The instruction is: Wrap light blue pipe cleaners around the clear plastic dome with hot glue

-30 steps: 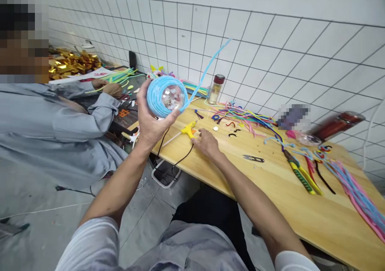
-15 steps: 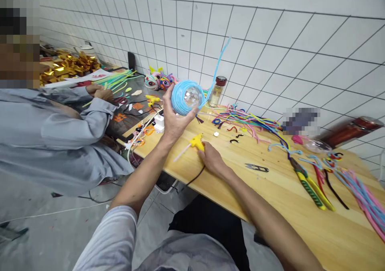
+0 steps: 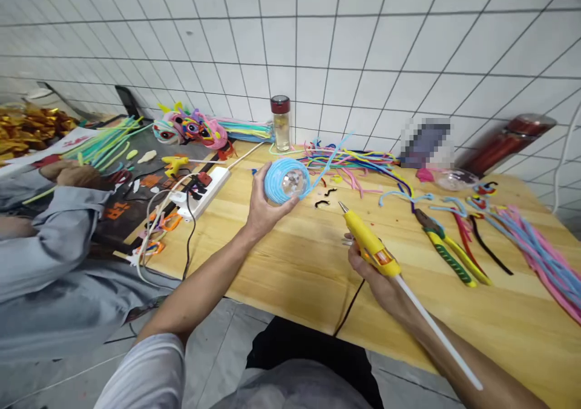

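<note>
My left hand is closed around a clear ball wound with light blue pipe cleaner, holding it above the table. The transparent part of the ball faces right, and a loose pipe cleaner end sticks out up and to the right. In my right hand is a yellow glue gun, gripped by its handle. Its metal nozzle points up and left toward the ball, apart from it. A long white glue stick juts from its back over my forearm. Beyond the nozzle lie short black pipe cleaner pieces.
Pliers and pipe cleaner bundles lie at right. A glass bottle and a red thermos stand by the wall. At left are a power strip, another glue gun and a co-worker's hands.
My right hand has lifted the glue gun and swung it round, so its nozzle now points up and left and the stick trails back. The ball stays in my left hand. The view has turned right.
</note>
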The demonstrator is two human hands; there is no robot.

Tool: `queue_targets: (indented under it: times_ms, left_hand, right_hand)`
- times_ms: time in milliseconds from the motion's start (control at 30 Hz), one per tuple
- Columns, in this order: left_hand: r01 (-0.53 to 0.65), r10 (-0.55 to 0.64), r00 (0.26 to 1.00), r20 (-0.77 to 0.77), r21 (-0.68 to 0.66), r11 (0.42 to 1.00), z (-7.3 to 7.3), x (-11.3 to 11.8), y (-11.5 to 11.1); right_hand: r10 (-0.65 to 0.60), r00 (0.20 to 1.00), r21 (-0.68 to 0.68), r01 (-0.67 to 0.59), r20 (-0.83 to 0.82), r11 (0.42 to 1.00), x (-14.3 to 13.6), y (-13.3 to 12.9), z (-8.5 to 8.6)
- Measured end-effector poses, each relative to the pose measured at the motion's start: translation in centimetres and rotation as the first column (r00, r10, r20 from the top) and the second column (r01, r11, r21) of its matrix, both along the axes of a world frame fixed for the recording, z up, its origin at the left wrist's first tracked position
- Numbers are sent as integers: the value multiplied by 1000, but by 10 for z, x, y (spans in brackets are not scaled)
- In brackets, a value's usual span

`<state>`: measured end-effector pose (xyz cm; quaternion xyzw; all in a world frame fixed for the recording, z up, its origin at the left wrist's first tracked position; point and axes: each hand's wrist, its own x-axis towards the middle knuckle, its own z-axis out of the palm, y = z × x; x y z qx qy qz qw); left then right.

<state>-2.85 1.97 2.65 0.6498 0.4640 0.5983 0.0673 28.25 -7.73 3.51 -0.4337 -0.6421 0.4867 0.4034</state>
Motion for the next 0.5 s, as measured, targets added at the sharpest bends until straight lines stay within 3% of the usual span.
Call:
queue_targets:
  times_ms: [200, 500]
  left_hand:
    - [72, -76, 993, -90, -50, 996, -21, 9, -9]
    - [142, -154, 984, -95, -121, 982, -27, 14, -14]
  right_hand:
    - [83, 989, 162, -102, 120, 982, 1, 10, 1]
    - [37, 978, 367, -111, 204, 923, -1, 15, -13]
